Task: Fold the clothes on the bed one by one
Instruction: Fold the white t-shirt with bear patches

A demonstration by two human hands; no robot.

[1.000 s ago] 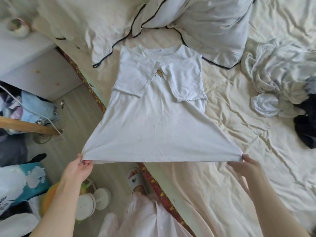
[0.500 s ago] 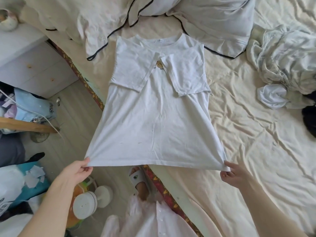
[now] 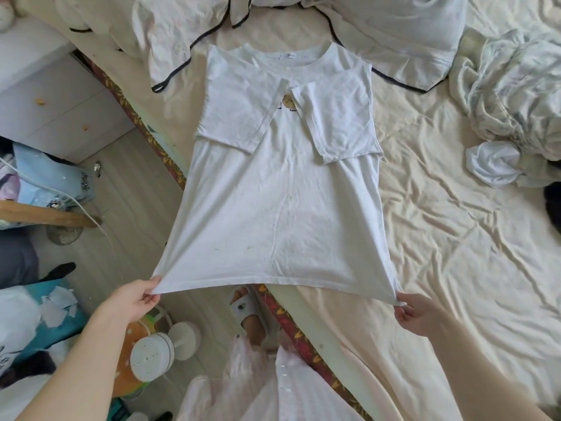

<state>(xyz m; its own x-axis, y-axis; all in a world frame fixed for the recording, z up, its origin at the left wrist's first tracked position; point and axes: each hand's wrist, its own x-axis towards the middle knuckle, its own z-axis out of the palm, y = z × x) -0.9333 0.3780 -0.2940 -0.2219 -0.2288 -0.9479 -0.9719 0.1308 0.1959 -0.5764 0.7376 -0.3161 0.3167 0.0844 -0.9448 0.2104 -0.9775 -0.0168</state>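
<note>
A white T-shirt point(image 3: 282, 208) lies face up on the cream bed sheet point(image 3: 455, 238), collar towards the pillows, both sleeves folded in over the chest. Its hem hangs past the bed's edge, stretched taut. My left hand point(image 3: 136, 302) pinches the hem's left corner over the floor. My right hand point(image 3: 416, 314) pinches the hem's right corner above the sheet. A heap of unfolded pale clothes point(image 3: 510, 95) lies at the right, with a white bundle point(image 3: 491, 162) and a dark garment point(image 3: 554, 205) beside it.
Pillows with black piping point(image 3: 394, 31) lie beyond the collar. The bed's patterned edge point(image 3: 288, 323) runs diagonally. On the floor to the left are a white cabinet point(image 3: 51, 107), bags, a small fan point(image 3: 154, 357) and my slippered foot point(image 3: 246, 314).
My hands have drawn closer together along the hem, so the shirt's bottom is narrower. The view has shifted up the bed a little; both hands still grip the corners.
</note>
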